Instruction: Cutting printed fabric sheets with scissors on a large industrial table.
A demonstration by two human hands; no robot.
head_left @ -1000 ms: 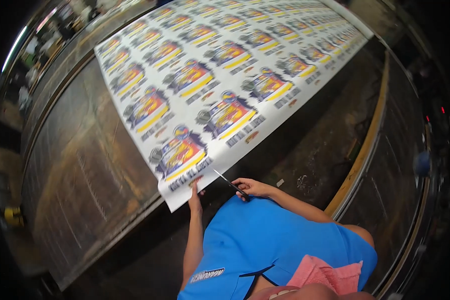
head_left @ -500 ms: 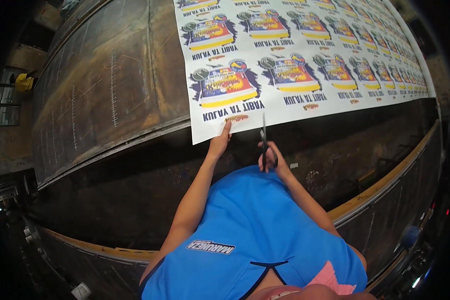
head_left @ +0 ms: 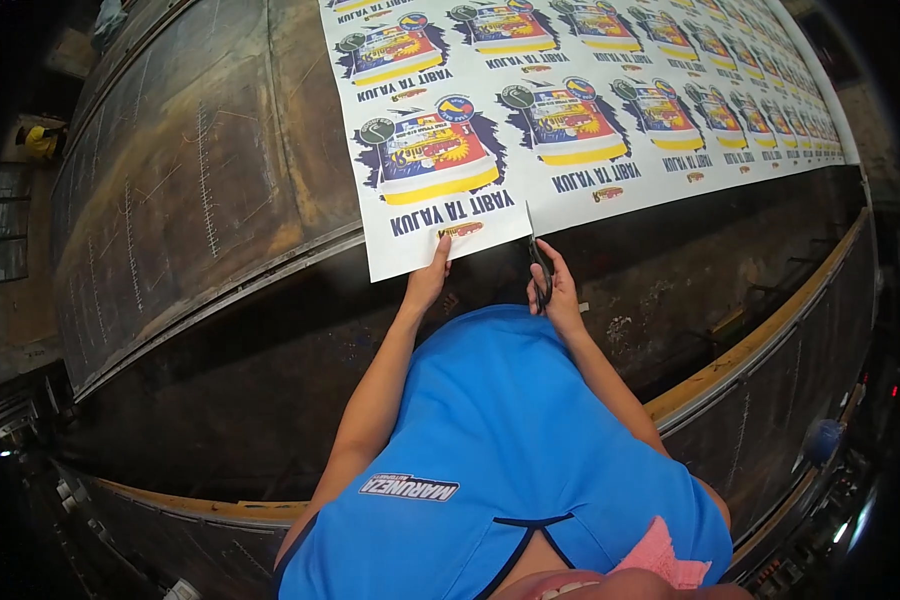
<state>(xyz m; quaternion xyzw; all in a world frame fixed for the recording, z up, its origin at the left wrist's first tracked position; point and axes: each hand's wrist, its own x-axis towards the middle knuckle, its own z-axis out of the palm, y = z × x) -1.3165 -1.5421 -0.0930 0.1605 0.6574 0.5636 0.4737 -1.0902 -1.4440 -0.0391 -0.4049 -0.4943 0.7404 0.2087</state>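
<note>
The left hand (head_left: 432,272) rests on the near edge of the printed sheet (head_left: 570,110), fingers pressed together and flat on the paper. The palm is turned down, so the thumb cannot be made out.

The right hand (head_left: 558,290) grips the scissors (head_left: 538,262), fingers curled through the handles. The handles are mostly hidden by the fingers. The blades point away from the body, tips at the sheet's near edge, just beside the left hand. Whether the blades are parted cannot be told.

The sheet lies flat on the dark worktable (head_left: 200,200) and carries rows of identical coloured labels. Its far end runs out of view at the top edge. The near corner overhangs a dark gap in the table.

The blue shirt (head_left: 490,450) covers the lower table and both upper arms.
</note>
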